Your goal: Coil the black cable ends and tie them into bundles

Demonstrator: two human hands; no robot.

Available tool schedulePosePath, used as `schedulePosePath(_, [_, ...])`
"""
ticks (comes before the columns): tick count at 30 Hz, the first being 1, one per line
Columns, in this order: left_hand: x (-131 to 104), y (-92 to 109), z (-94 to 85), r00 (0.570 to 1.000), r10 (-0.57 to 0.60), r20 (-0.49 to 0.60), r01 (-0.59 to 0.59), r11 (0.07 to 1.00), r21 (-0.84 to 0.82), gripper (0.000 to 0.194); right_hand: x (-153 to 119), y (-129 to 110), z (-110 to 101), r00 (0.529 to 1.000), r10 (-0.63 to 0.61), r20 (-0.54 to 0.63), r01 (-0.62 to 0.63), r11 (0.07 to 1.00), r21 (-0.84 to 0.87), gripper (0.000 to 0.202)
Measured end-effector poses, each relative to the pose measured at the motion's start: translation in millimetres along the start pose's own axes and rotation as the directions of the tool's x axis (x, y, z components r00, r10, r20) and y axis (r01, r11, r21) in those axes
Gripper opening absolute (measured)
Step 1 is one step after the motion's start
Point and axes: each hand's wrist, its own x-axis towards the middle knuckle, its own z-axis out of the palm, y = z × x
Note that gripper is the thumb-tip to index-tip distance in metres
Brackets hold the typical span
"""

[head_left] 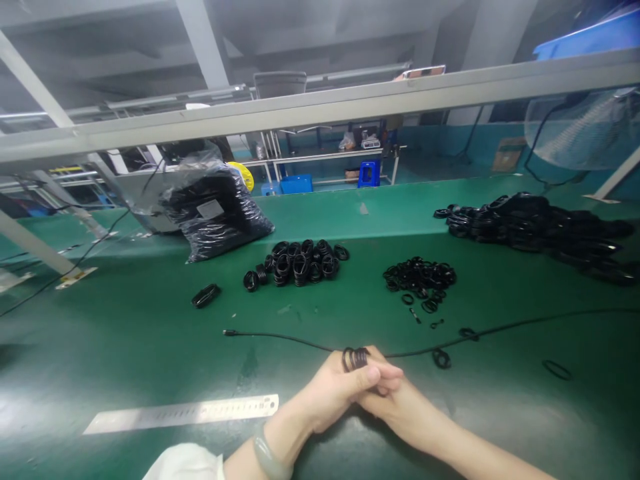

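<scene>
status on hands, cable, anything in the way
Left hand and right hand together, black rings at fingers. Cable runs past, grip unclear. Loose loops near its right stretch.

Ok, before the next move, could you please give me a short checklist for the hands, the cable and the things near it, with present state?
1. Left hand and right hand together: ok.
2. Black rings at the hands: ok.
3. Both ends of the cable in view: not ok; it runs out of the picture at right.
4. Cable gripped: cannot tell; the hands hide that stretch.
5. Cable free of loops: not ok; a small loop overlaps it.
6. Ruler apart from cable: ok.
</scene>
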Motion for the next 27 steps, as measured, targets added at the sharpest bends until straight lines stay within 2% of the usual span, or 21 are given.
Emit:
schedulePosePath(4, [1.2, -5.4, 4.3, 0.993, 0.004, -0.114, -0.011, 0.998, -0.060, 0.029, 2.0, 5.7, 3.5, 0.998, -0.034, -0.045, 0.034, 0.999, -0.002, 0.015])
schedulePosePath(6, [0.6, -4.7, 5.0, 0.992, 0.020, -0.127, -0.030, 0.997, -0.077, 0.028, 2.2, 7.5, 3.3, 0.998, -0.034, -0.055, 0.035, 0.999, 0.006, 0.011])
schedulePosePath(8, [-0.9, -1.7, 3.0, 0.999, 0.010, -0.050, -0.016, 0.992, -0.123, 0.037, 1.5, 8.8, 2.8, 0.998, -0.013, -0.066, 0.015, 0.999, 0.035, 0.012])
schedulePosePath(11, [-3.1, 2.7, -2.4, 0.991, -0.042, 0.128, 0.076, 0.958, -0.277, 0.060, 0.0, 11.3, 3.0, 0.995, 0.088, -0.047, -0.083, 0.991, 0.103, 0.025])
schedulePosePath(13, [-3.2, 2.9, -4.2, 0.987, -0.047, 0.151, 0.096, 0.937, -0.335, 0.060, -0.1, 13.9, 4.0, 0.988, 0.157, -0.004, -0.154, 0.976, 0.155, 0.039])
schedulePosePath(16, [-0.8, 0.1, -1.4, 0.999, -0.013, 0.039, 0.024, 0.961, -0.275, 0.045, 2.3, 18.8, 4.8, 0.986, 0.167, 0.009, -0.166, 0.965, 0.205, 0.051])
schedulePosePath(19, [2.9, -1.7, 1.9, 0.998, 0.041, -0.051, -0.048, 0.987, -0.151, 0.039, 6.9, 22.6, 2.9, 0.988, 0.137, -0.071, -0.119, 0.970, 0.210, 0.053])
schedulePosePath(22, [5.2, -0.6, -1.2, 0.989, 0.045, -0.142, -0.048, 0.999, -0.017, 0.036, 10.2, 23.0, 0.0, 0.985, 0.123, -0.122, -0.099, 0.978, 0.182, 0.051])
schedulePosePath(23, [5.2, -0.1, -3.4, 0.975, 0.050, -0.216, -0.041, 0.998, 0.044, 0.035, 10.6, 22.4, -0.5, 0.985, 0.127, -0.118, -0.105, 0.978, 0.178, 0.049])
schedulePosePath(25, [3.5, 0.6, -7.0, 0.919, 0.115, -0.377, -0.047, 0.981, 0.186, 0.036, 10.0, 21.0, -0.4, 0.984, 0.145, -0.100, -0.126, 0.976, 0.181, 0.047])
schedulePosePath(27, [-0.1, 0.6, -7.5, 0.878, 0.211, -0.430, -0.067, 0.943, 0.325, 0.047, 8.4, 19.4, 1.0, 0.983, 0.148, -0.106, -0.128, 0.976, 0.173, 0.044])
